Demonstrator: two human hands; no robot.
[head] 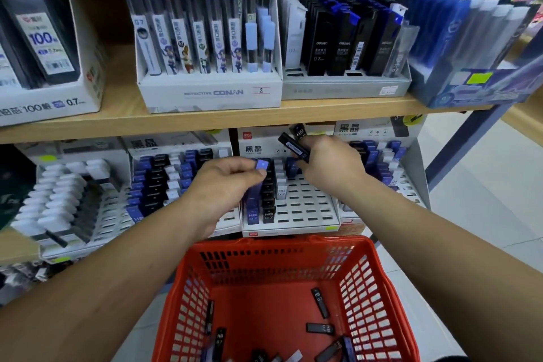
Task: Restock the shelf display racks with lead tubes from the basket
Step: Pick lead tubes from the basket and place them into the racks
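Lead tubes: restocking looks partly done. Left hand pinches one blue-capped tube over the middle rack, at its eleven o'clock. Right hand, at the rack's one o'clock, grips a small bundle of black tubes. The rack's two columns on the nine o'clock side are filled; most slots toward three o'clock are bare. The red basket, at six o'clock below the rack, holds several loose tubes not yet placed.
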